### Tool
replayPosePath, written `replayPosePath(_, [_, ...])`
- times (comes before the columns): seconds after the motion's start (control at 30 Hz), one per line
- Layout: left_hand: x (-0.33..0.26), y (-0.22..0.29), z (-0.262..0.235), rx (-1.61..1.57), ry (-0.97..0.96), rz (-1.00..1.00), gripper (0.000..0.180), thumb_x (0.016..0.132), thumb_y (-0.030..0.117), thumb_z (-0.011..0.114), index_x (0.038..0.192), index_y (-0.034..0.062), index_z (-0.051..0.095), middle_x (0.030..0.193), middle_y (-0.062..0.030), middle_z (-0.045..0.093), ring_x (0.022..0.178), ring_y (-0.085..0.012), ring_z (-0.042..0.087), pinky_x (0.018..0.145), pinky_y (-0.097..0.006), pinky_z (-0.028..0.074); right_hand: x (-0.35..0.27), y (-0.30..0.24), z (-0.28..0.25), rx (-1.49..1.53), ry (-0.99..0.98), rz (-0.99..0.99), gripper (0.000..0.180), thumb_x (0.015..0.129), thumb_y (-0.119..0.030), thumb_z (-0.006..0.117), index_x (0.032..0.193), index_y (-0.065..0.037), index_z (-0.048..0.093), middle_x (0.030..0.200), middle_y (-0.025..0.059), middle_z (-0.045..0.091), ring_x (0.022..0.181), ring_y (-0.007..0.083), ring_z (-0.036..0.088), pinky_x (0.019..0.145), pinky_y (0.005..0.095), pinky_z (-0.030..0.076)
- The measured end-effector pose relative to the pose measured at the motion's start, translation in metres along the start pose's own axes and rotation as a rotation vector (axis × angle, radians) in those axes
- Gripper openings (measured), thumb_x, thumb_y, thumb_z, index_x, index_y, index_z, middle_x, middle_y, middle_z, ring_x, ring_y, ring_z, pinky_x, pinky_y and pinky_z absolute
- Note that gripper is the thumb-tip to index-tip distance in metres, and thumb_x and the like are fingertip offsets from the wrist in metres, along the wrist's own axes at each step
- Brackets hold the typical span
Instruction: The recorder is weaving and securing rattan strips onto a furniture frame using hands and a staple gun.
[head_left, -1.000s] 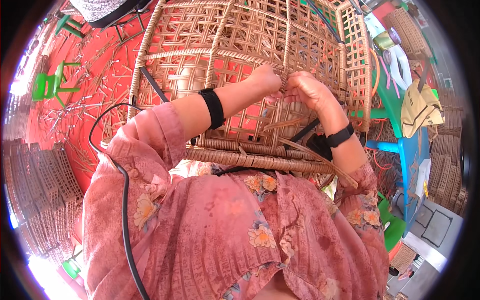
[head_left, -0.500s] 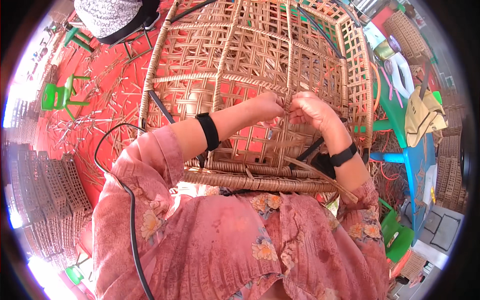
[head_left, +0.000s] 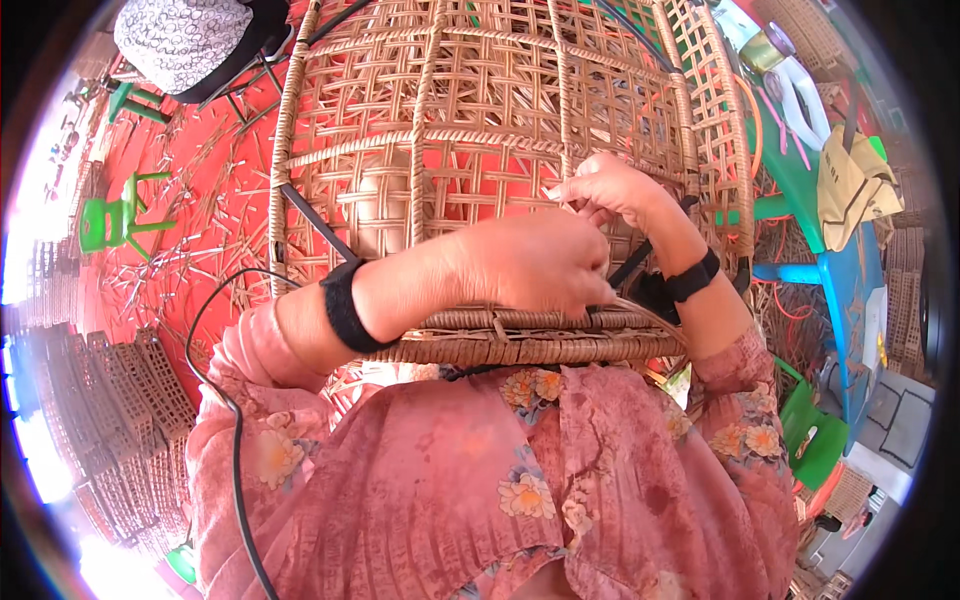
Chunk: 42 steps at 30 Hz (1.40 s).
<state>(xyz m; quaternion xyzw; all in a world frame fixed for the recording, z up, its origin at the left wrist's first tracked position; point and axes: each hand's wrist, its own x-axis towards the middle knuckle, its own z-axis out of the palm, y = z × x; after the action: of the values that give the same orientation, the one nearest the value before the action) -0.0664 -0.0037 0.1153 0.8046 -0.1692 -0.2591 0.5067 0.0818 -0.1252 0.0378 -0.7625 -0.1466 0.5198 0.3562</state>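
A large woven rattan frame [head_left: 490,135] with wrapped ribs and open lattice stands before me, its thick near rim [head_left: 520,348] close to my body. My left hand [head_left: 540,262] is closed and raised above the lattice by this rim. A thin rattan strip [head_left: 655,318] curves from beside its fingertips toward the right. Just beyond, my right hand [head_left: 615,190] is closed in a pinch beside an upright wrapped rib [head_left: 562,90]. My left hand partly covers that spot, so what the right fingers hold is unclear. Black bands circle both wrists.
A black cable [head_left: 238,450] hangs along my left sleeve. Cut strips litter the red floor [head_left: 215,190], where a green stool [head_left: 112,222] stands. Stacked woven panels [head_left: 110,420] are at the left. Green and blue tables [head_left: 845,330] with a beige bag [head_left: 858,190] stand right.
My left hand has moved from the rib toward me and a little right, rising over the lattice. My right hand stays near the rib, slightly farther away. The view has shifted slightly.
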Motion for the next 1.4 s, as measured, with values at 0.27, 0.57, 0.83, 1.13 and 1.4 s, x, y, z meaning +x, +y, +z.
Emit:
replayPosePath(0.27, [-0.023,0.004,-0.03,-0.115,0.036,-0.023,0.028,0.087,0.027,0.057,0.081,-0.0002,0.061,0.065,-0.0024,0.057,0.059,-0.0087,0.052,0.055,-0.024,0.04,0.0,0.002,-0.002,-0.126,-0.043,-0.11,0.025,0.07,-0.012,0.068,0.079,0.009,0.059,0.067,0.0117,0.061,0.052,0.0141,0.061,0.042,0.0211,0.047])
replayPosePath(0.57, [-0.14,0.02,-0.11,0.146,0.618,-0.346,0.026,0.083,0.021,0.062,0.064,0.0035,0.058,0.056,0.0007,0.047,0.054,-0.0036,0.047,0.046,-0.02,0.034,0.0,0.002,0.004,-0.142,0.021,-0.046,0.019,0.072,-0.007,0.059,0.081,0.007,0.05,0.072,0.0131,0.06,0.057,0.0155,0.063,0.042,0.0233,0.048])
replayPosePath(0.83, [-0.141,-0.001,-0.084,0.181,0.088,-0.142,0.017,0.079,0.018,0.064,0.079,0.0008,0.065,0.063,-0.0027,0.06,0.052,-0.0077,0.054,0.043,-0.021,0.041,0.006,0.018,-0.011,-0.06,-0.148,-0.154,0.014,0.067,0.002,0.059,0.077,0.004,0.05,0.064,0.0081,0.055,0.057,0.0191,0.062,0.046,0.0264,0.049])
replayPosePath(1.13, [-0.004,-0.078,-0.022,-0.413,0.291,-0.438,0.035,0.084,0.017,0.06,0.111,-0.0043,0.054,0.103,-0.0115,0.061,0.089,-0.0178,0.061,0.072,-0.027,0.05,0.004,0.011,-0.011,0.034,-0.165,-0.117,0.011,0.066,0.006,0.055,0.065,-0.003,0.047,0.064,0.0051,0.052,0.065,0.0218,0.064,0.051,0.0307,0.052])
replayPosePath(1.4, [0.061,-0.084,0.016,-0.626,0.457,-0.632,0.017,0.082,0.014,0.06,0.093,0.0008,0.061,0.082,-0.0097,0.062,0.069,-0.0153,0.063,0.052,-0.024,0.046,0.002,0.012,-0.002,0.078,-0.095,-0.07,0.011,0.071,0.012,0.053,0.07,0.001,0.054,0.069,0.0069,0.054,0.062,0.0207,0.064,0.051,0.0319,0.053])
